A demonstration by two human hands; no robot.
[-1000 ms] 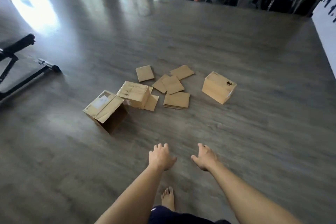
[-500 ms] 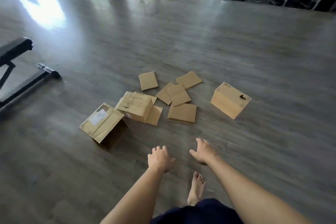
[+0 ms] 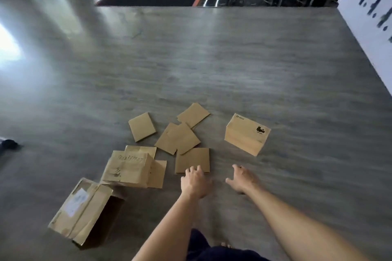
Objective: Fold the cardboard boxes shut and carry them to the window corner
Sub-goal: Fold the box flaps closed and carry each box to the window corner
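Two bare hands reach out low over the grey wood-look floor (image 3: 212, 65), both empty. The left hand (image 3: 196, 182) has its fingers loosely curled and slightly spread, fingertips at the near edge of a flat cardboard sheet (image 3: 192, 160); whether it touches the sheet is hard to tell. The right hand (image 3: 241, 180) is spread wide open, thumb pointing inward, holding nothing, just beside its partner.

Beyond the left hand's fingertips lies a scatter of flat cardboard pieces: two overlapping squares (image 3: 178, 137), another square (image 3: 193, 115) farther out, and one apart (image 3: 142, 126) up and to the left. Left of the left hand sits a closed cardboard box with scribbled writing (image 3: 127, 168), tilted, resting on more flat cardboard. Nearer and farther left, an open cardboard box with a white label (image 3: 81, 211) lies on its side, its dark mouth facing the person. Ahead of the right hand, slightly to its right, stands a closed box with a black printed logo (image 3: 247, 133), well apart from the pile.

Dark shorts (image 3: 222, 252) and toes show at the bottom edge. A white wall with blurred dark marks (image 3: 369, 6) stands far right.
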